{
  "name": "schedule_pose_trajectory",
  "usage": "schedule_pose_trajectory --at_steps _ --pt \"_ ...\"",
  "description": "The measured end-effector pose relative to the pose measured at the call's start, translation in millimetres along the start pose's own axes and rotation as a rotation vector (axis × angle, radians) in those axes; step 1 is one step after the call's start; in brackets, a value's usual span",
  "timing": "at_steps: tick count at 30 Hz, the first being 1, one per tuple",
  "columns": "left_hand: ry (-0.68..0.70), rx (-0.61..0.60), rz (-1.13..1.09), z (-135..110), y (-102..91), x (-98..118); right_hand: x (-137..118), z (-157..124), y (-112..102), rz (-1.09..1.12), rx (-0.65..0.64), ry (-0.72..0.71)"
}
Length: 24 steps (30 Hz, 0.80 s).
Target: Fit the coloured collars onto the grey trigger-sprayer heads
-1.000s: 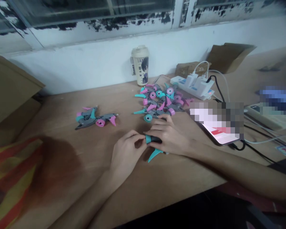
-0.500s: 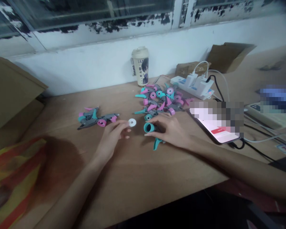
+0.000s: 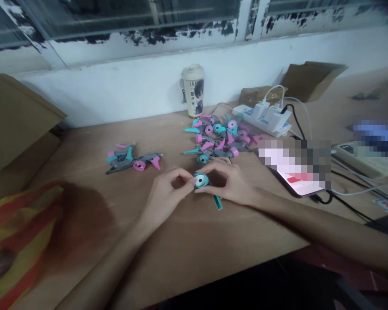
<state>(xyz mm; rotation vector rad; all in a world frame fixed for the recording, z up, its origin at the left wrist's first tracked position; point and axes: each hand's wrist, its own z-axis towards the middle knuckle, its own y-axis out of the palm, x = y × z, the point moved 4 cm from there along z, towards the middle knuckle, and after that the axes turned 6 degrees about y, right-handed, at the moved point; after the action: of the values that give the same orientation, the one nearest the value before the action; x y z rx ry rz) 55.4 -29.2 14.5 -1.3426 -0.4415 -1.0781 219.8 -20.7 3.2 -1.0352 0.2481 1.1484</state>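
Note:
My right hand [image 3: 231, 183] grips a teal and grey spray trigger head [image 3: 210, 189], its round collar turned toward my left hand and its teal lever pointing down at the table. My left hand [image 3: 168, 189] is pinched at the collar, fingertips pressing a small white ring [image 3: 199, 180] into its mouth. Both hands hover just above the wooden table [image 3: 187, 241]. Behind them lies a heap of pink, teal and grey trigger heads [image 3: 220, 135]. A smaller group of such heads [image 3: 132, 158] lies to the left.
A lidded coffee cup [image 3: 193, 90] stands by the white wall. A white power strip [image 3: 265, 118] with chargers and cables lies at the right, beside a phone [image 3: 299, 178]. Cardboard boxes [image 3: 16, 120] sit at the left, and a striped red and yellow bag [image 3: 16, 237] lies near left.
My left hand came back from the table at left with the white ring and brought it to the collar. My right hand turned the trigger head so the collar faces the ring.

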Motion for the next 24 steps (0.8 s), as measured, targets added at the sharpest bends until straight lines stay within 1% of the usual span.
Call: schedule_pose_trajectory --at_steps 2,4,6,9,13,15,19,22,24 --pt "0.096 0.102 0.156 -3 -1.9 5 1 0 0 -0.006 0.001 0.004" --pt "0.178 0.177 0.248 -5 -2.4 12 2 0 0 -0.011 0.004 0.006" --pt "0.236 0.197 0.271 -6 -1.2 16 2 0 0 -0.022 0.008 0.006" --pt "0.287 0.201 0.294 -8 0.8 20 2 0 -1 -0.038 0.004 -0.002" --pt "0.312 0.29 0.352 -12 -0.1 23 1 0 -2 -0.039 -0.003 0.0" --pt "0.332 0.29 0.363 -13 0.7 24 -2 -1 -2 -0.041 -0.005 -0.02" --pt "0.357 0.221 0.341 -13 3.6 25 -6 -2 -2 -0.059 -0.016 -0.067" --pt "0.331 0.175 0.339 -12 4.8 24 -6 -2 -2 -0.078 -0.014 -0.092" --pt "0.3 0.174 0.343 -11 4.4 23 -5 -2 -3 -0.085 -0.005 -0.108"
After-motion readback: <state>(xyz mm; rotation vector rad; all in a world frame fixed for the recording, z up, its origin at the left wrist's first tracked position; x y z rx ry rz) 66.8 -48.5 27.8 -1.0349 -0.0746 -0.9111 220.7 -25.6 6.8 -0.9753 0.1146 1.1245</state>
